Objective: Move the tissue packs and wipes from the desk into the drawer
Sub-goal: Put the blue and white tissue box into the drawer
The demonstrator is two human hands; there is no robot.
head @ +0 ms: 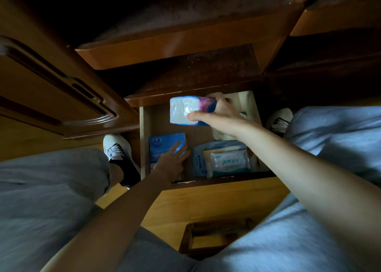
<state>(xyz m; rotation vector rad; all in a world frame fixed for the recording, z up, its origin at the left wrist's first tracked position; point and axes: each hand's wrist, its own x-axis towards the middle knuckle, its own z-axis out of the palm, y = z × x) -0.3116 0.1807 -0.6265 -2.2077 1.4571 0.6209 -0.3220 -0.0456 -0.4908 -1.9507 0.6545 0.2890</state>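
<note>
The open wooden drawer (144,127) sits low in the middle of the head view. My right hand (218,117) grips a blue-and-white tissue pack (183,111) and holds it above the drawer's far half. My left hand (172,161) lies with straight fingers on a blue pack (162,142) in the drawer's near left part. Wipes packets (224,160), pale with printed labels, lie stacked in the near right part. A pale item beneath my right wrist is mostly hidden.
Above the open drawer hang the dark fronts of other drawers (165,51). A carved cabinet door (51,86) stands to the left. My knees in grey trousers (51,189) flank the drawer, feet in white shoes (115,148) on the wooden floor. A small wooden frame (187,238) lies below.
</note>
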